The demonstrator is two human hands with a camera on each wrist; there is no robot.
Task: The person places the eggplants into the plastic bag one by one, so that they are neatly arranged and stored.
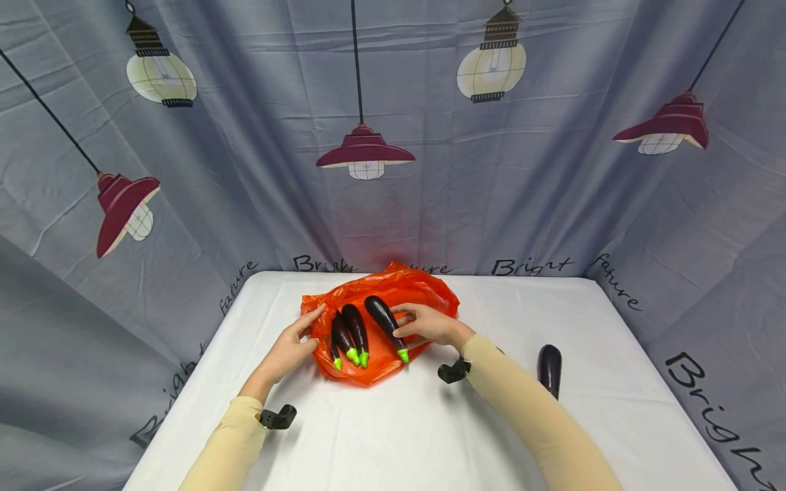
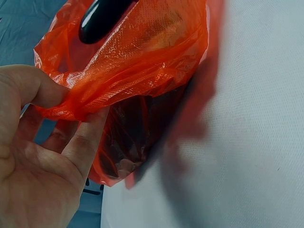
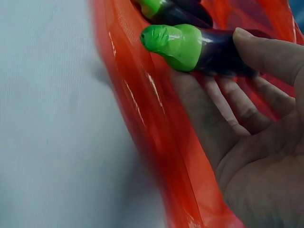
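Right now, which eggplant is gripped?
The eggplant in the right hand, rightmost at the orange bag; the others there lie ungripped to its left, and the stray eggplant lies on the white table.

A glossy, green-tipped eggplant [image 1: 382, 316] slants beside three others [image 1: 355, 326] in an open orange-red bag [image 1: 424, 292].

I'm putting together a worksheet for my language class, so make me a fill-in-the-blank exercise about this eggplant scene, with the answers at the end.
1. The left hand pinches the edge of a plastic ____.
2. The stem end of the eggplant in the right hand is coloured ____.
3. Outside the bag, another eggplant lies on the person's ____ side of the table.

Missing words: bag; green; right.
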